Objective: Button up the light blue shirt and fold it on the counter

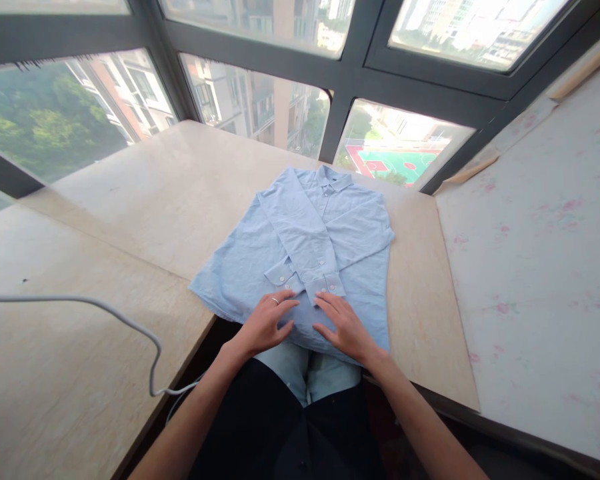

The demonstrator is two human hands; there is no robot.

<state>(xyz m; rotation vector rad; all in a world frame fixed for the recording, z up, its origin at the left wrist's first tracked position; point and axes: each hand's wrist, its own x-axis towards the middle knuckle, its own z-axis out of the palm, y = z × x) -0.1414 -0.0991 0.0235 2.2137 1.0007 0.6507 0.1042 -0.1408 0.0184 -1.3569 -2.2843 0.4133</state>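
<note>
A light blue button-up shirt [300, 227] lies spread on the pale window ledge, its collar pointing toward the window. Both sleeves are folded inward across the front, and their buttoned cuffs cross near the lower middle. My left hand [270, 320], with a ring on one finger, is at the shirt's lower part just below the left cuff, fingers apart. Opposite it, my right hand [343, 323] has its fingers spread by the other cuff. Neither hand grips the fabric. The shirt's hem reaches the ledge's front edge, close to my lap.
The stone-like ledge [145, 193] extends far to the left, with a grey cable [125, 319] running over its edge. Dark-framed windows [260, 100] close off the back. At right stands a wall with peeling floral wallpaper [530, 267].
</note>
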